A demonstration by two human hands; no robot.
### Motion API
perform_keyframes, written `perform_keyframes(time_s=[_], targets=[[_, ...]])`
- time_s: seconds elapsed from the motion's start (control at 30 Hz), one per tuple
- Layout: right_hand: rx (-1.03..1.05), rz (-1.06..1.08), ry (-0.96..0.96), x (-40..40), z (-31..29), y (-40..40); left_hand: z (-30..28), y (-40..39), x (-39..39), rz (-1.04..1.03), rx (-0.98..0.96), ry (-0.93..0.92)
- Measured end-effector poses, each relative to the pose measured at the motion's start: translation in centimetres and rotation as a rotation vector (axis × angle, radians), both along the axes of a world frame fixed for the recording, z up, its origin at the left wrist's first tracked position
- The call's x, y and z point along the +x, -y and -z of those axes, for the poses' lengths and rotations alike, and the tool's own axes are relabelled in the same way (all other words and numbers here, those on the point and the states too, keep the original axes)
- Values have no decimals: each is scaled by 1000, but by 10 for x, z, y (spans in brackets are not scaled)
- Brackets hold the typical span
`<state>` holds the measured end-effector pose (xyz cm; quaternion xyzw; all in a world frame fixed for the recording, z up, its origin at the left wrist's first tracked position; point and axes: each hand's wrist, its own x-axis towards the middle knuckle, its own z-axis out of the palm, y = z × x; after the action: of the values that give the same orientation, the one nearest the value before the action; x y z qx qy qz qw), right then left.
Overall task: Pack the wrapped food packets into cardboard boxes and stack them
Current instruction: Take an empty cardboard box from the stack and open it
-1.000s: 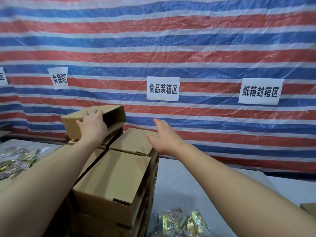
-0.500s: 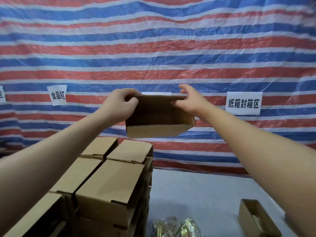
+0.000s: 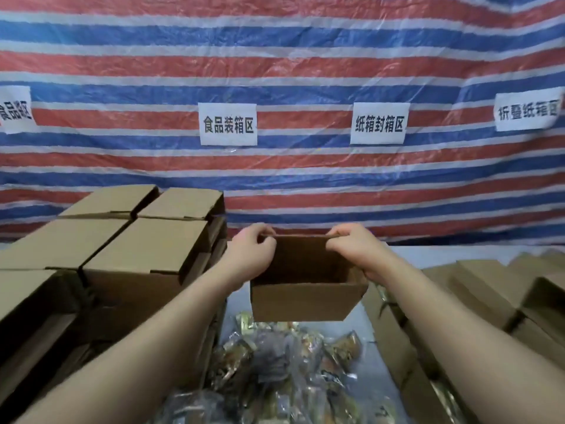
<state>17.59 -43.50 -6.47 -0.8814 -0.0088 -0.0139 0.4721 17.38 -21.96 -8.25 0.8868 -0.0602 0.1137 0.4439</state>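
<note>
Empty cardboard box (image 3: 305, 289) is now down from head height, hanging just above the packet pile (image 3: 275, 371) on the tabletop (image 3: 428, 255). Left hand (image 3: 249, 258) and right hand (image 3: 356, 252) both keep a clenched grip on its far rim, opening facing up. Closed box stack (image 3: 146, 243) sits left. Box is fetched; filling likely comes next.

forearms: bare, no sleeves | hands (image 3: 249, 255): bare, no gloves
</note>
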Motion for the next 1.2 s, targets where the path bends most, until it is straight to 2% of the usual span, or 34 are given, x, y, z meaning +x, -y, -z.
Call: perform_keyframes(time_s=[0.2,0.4,0.53,0.8,1.07,1.2], targets=[[3,35,-245,-84,170,5,152,6,-77,44,-18,-345],[-37,36,-424,-137,251,-4,230,-4,-129,86,14,-524],[-65,53,-437,-150,272,-5,253,-1,-146,47,3,-572],[-61,43,-396,-132,273,-1,251,-6,-134,34,-16,-574],[-44,-106,-435,-124,280,11,260,-9,-125,79,-67,-616],[27,-129,-412,-115,275,16,253,-8,-97,-46,-135,-544]])
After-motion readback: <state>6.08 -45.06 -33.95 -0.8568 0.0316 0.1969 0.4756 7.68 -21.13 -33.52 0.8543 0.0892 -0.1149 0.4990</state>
